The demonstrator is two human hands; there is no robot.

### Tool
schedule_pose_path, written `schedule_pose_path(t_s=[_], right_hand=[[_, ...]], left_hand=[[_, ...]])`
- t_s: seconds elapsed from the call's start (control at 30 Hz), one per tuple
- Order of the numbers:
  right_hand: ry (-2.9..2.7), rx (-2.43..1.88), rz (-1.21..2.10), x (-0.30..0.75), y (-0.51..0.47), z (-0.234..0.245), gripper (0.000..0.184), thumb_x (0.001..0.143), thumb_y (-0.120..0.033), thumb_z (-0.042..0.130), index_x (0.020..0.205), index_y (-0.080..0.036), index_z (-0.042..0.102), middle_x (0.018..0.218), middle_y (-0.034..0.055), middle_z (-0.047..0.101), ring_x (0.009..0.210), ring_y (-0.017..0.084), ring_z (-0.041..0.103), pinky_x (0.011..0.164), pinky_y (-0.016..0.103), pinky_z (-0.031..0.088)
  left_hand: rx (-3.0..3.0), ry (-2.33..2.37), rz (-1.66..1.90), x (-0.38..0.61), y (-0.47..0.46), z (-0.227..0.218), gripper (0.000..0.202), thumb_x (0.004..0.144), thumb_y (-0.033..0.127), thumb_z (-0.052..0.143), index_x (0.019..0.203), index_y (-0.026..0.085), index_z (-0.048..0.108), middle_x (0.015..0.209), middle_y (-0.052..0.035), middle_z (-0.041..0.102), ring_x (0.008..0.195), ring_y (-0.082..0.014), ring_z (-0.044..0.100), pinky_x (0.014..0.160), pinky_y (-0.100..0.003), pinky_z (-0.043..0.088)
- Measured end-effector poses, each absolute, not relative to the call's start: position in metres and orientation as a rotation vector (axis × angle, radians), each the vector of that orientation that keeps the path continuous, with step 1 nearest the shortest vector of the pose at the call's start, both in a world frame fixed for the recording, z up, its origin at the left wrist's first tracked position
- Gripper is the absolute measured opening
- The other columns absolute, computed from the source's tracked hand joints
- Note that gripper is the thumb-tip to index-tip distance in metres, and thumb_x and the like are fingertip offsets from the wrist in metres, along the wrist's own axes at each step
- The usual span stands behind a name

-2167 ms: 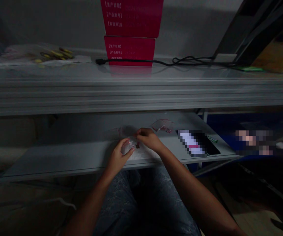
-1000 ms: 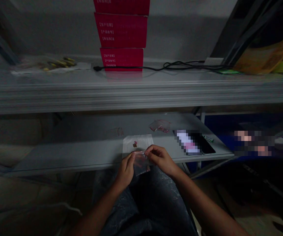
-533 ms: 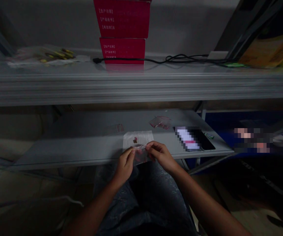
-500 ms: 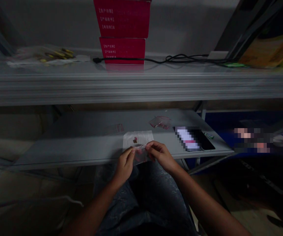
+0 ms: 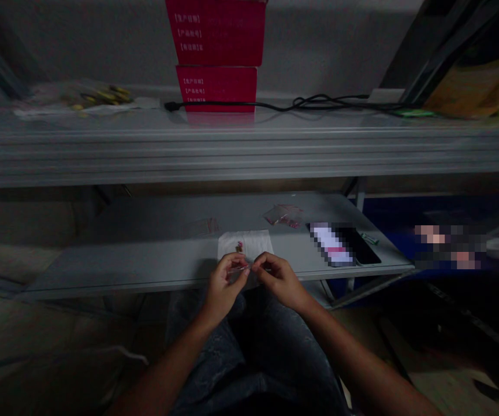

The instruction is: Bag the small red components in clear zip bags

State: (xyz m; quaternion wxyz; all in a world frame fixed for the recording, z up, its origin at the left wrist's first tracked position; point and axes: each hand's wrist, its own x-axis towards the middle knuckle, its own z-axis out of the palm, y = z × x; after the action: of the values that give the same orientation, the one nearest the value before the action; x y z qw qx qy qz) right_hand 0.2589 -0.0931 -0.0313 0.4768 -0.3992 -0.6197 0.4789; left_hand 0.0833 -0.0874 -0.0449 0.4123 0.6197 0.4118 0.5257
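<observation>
My left hand [image 5: 227, 286] and my right hand [image 5: 278, 280] meet above the front of a low grey shelf [image 5: 119, 268]. Between their fingertips they pinch a small transparent plastic bag [image 5: 243, 270], most of it hidden behind my fingers. Just beyond my hands lies a white sheet [image 5: 246, 242] with a tiny red item [image 5: 239, 247] on it. Two more small transparent bags lie further back: one with pink marks [image 5: 282, 215], and a fainter one [image 5: 203, 226] to the left.
A phone [image 5: 345, 245] with a pixelated part and a small green item [image 5: 369, 238] lie to the right on the low shelf. The upper shelf [image 5: 232, 153] overhangs it, holding red boxes [image 5: 215, 86], a black cable [image 5: 301, 106] and a bag of yellow-handled tools [image 5: 97, 98].
My hands have drawn closer together and risen slightly, and the small bag now hangs less below them. The view has barely shifted since half a second ago.
</observation>
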Motion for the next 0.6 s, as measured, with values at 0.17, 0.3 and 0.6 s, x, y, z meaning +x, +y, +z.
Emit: schedule_pose_path(t_s=[0.17,0.3,0.6], right_hand=[[-1.533,-0.976,1.146,0.2564,-0.0948,-0.0330,0.017,0.093,-0.036,0.062,0.089,-0.020,0.063,0.083,0.0019,0.063,0.077,0.016,0.058,0.070,0.027,0.044],[-1.536,-0.950,1.151,0.2565,-0.0952,-0.0339,0.014,0.093,-0.034,0.062,0.090,-0.020,0.063,0.085,0.0022,0.064,0.079,0.017,0.059,0.072,0.028,0.044],[-1.463,-0.966,1.133,0.2558,-0.0971,-0.0292,0.013,0.090,-0.031,0.063,0.085,-0.020,0.062,0.081,0.0014,0.062,0.074,0.015,0.057,0.068,0.027,0.044]], left_hand=[[1.549,1.054,1.326,0.0865,-0.0896,-0.0399,0.018,0.087,0.024,0.065,0.104,0.020,0.061,0.093,-0.0049,0.068,0.091,-0.0191,0.068,0.084,-0.032,0.054],[1.551,1.078,1.332,0.0871,-0.0905,-0.0387,0.014,0.086,0.025,0.066,0.099,0.020,0.062,0.090,-0.0044,0.069,0.089,-0.0188,0.068,0.081,-0.030,0.054],[1.497,1.037,1.348,0.0831,-0.0865,-0.0430,0.022,0.085,0.025,0.070,0.104,0.020,0.060,0.093,-0.0046,0.069,0.089,-0.0185,0.068,0.079,-0.030,0.053]])
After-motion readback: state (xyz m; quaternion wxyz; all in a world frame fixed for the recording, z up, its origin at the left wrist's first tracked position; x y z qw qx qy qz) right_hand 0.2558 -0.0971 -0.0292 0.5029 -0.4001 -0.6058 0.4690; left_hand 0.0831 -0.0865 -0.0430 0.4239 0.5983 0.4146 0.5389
